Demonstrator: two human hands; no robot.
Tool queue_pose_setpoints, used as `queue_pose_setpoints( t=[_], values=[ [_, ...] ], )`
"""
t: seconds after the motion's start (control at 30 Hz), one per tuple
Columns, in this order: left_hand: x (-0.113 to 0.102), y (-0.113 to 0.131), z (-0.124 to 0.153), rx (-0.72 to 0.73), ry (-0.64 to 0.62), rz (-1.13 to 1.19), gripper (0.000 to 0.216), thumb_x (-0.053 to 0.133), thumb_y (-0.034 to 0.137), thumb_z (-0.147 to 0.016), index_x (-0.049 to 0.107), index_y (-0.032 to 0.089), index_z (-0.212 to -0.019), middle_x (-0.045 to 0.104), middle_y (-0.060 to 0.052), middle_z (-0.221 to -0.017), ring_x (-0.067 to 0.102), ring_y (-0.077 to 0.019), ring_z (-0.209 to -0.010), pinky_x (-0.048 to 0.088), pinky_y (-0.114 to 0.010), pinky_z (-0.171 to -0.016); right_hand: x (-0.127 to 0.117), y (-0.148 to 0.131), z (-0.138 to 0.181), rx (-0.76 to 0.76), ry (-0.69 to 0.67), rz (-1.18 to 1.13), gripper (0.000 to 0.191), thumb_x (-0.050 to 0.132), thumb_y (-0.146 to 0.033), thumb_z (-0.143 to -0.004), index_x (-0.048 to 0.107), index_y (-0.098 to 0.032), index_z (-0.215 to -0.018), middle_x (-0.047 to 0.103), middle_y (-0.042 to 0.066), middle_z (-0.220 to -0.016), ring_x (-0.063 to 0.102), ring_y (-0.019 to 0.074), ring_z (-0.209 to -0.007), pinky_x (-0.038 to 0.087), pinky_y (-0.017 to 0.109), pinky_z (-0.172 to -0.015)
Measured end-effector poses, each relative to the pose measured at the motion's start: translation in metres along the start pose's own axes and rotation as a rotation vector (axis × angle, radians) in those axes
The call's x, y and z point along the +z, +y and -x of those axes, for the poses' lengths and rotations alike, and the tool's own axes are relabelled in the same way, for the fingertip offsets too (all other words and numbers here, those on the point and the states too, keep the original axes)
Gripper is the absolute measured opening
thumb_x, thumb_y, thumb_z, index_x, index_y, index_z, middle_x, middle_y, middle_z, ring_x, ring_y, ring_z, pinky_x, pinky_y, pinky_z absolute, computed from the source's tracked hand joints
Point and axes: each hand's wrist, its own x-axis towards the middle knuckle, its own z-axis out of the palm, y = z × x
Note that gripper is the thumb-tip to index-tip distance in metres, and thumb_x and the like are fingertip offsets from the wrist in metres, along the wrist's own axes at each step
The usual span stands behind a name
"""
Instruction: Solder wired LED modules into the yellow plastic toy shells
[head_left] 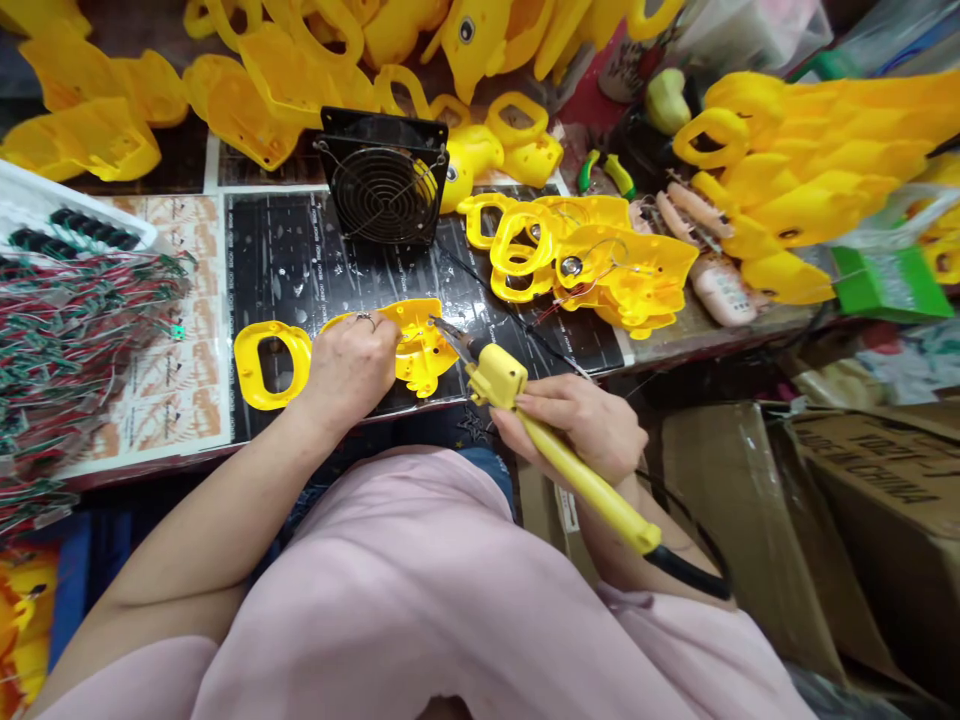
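Note:
My right hand [581,425] is wrapped around a yellow soldering iron [577,475] with a trigger-like block at its front. Its metal tip points left and reaches the inside of a yellow plastic toy half-shell [420,350] lying on the table. My left hand [354,360] is closed over the left part of this shell, fingers bunched together; whether a wire is also pinched there is hidden. The shell's oval handle loop [244,368] sticks out left of my left hand. Pegs and moulded ribs show on the shell's inner side.
A black fan [386,185] stands behind the shell. Stacked wired half-shells [600,260] lie right of it. Bundled red and green wires [82,350] fill the left side, beside a white tray [82,195]. Green-handled cutters [607,175] lie at the back. Cardboard boxes [877,500] stand at right.

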Motion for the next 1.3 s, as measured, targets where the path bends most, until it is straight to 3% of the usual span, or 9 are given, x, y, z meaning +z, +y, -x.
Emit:
queue_pose_setpoints(
  t=[0.17, 0.3, 0.43, 0.63, 0.73, 0.9, 1.03, 1.13, 1.3],
  values=[
    [-0.001, -0.003, 0.000, 0.035, 0.041, -0.032, 0.024, 0.051, 0.014, -0.093, 0.074, 0.015, -0.085, 0.077, -0.014, -0.088, 0.073, -0.0295, -0.081, 0.054, -0.037, -0.069, 0.014, 0.004, 0.002, 0.044, 0.031, 0.001, 0.045, 0.070, -0.039, -0.100, 0.058, -0.016, -0.136, 0.078, 0.000, -0.083, 0.071, 0.0117, -0.061, 0.060, 0.021, -0.065],
    [0.000, -0.005, -0.001, 0.070, 0.138, -0.127, 0.030, 0.047, 0.017, -0.096, 0.071, 0.017, -0.078, 0.074, -0.012, -0.076, 0.071, -0.0269, -0.071, 0.048, -0.034, -0.060, 0.043, 0.007, 0.010, 0.057, -0.071, 0.029, 0.018, 0.063, -0.032, -0.105, 0.071, -0.021, -0.116, 0.077, -0.003, -0.084, 0.071, 0.0081, -0.068, 0.056, 0.017, -0.071],
    [0.002, -0.004, -0.002, 0.082, 0.168, -0.151, 0.031, 0.048, 0.019, -0.097, 0.069, 0.018, -0.075, 0.071, -0.011, -0.071, 0.069, -0.0261, -0.068, 0.046, -0.034, -0.058, 0.079, 0.003, 0.019, -0.010, -0.225, 0.158, 0.029, 0.071, -0.052, -0.096, 0.077, -0.027, -0.110, 0.073, 0.000, -0.082, 0.069, 0.0124, -0.077, 0.052, 0.021, -0.066],
    [-0.033, -0.012, 0.005, 0.170, 0.345, 0.068, 0.028, 0.057, 0.033, -0.101, 0.070, 0.018, -0.120, 0.076, -0.015, -0.119, 0.072, -0.0292, -0.112, 0.058, -0.039, -0.092, 0.070, 0.009, 0.015, 0.040, 0.031, 0.172, 0.014, 0.071, -0.037, -0.099, 0.071, -0.023, -0.102, 0.072, 0.000, -0.080, 0.069, 0.0124, -0.072, 0.053, 0.021, -0.067],
    [-0.057, -0.040, 0.007, 0.140, 0.417, 0.083, 0.035, 0.059, 0.036, -0.101, 0.068, 0.014, -0.127, 0.075, -0.017, -0.123, 0.070, -0.0304, -0.117, 0.055, -0.043, -0.103, 0.026, 0.043, 0.020, 0.049, 0.181, 0.288, 0.021, 0.077, -0.034, -0.095, 0.067, -0.022, -0.109, 0.077, 0.002, -0.090, 0.073, 0.0142, -0.076, 0.058, 0.023, -0.072],
    [-0.066, -0.105, -0.001, -0.127, 0.255, -0.116, 0.027, 0.055, 0.037, -0.099, 0.077, 0.022, -0.106, 0.081, -0.006, -0.103, 0.071, -0.0250, -0.089, 0.051, -0.033, -0.071, -0.040, 0.147, 0.031, 0.136, 0.332, 0.601, 0.040, 0.088, -0.049, -0.080, 0.070, -0.020, -0.100, 0.073, 0.002, -0.076, 0.070, 0.0166, -0.059, 0.053, 0.026, -0.059],
    [-0.057, -0.147, -0.027, -0.253, -0.010, -0.173, 0.026, 0.055, 0.036, -0.094, 0.077, 0.022, -0.098, 0.079, -0.009, -0.103, 0.067, -0.0279, -0.092, 0.043, -0.034, -0.068, -0.049, 0.217, 0.018, 0.663, 0.144, 0.749, 0.050, 0.090, -0.061, -0.069, 0.067, -0.018, -0.082, 0.069, 0.008, -0.066, 0.071, 0.0227, -0.059, 0.046, 0.032, -0.056],
    [-0.049, -0.181, -0.052, -0.310, -0.036, -0.144, 0.021, 0.056, 0.032, -0.090, 0.072, 0.018, -0.090, 0.075, -0.010, -0.103, 0.063, -0.0283, -0.101, 0.045, -0.038, -0.083, -0.046, 0.235, 0.011, 0.833, 0.085, 0.814, 0.059, 0.094, -0.065, -0.056, 0.068, -0.019, -0.082, 0.071, 0.009, -0.066, 0.073, 0.0274, -0.061, 0.040, 0.034, -0.053],
    [-0.032, -0.249, -0.081, -0.455, 0.190, -0.057, 0.038, 0.060, 0.054, -0.088, 0.055, 0.018, -0.079, 0.059, -0.004, -0.078, 0.052, -0.0228, -0.099, 0.039, -0.041, -0.091, -0.040, 0.211, 0.023, 0.463, 0.499, 0.787, 0.075, 0.093, -0.079, -0.042, 0.071, -0.024, -0.087, 0.078, 0.015, -0.083, 0.078, 0.0333, -0.066, 0.048, 0.036, -0.049]
  ],
)
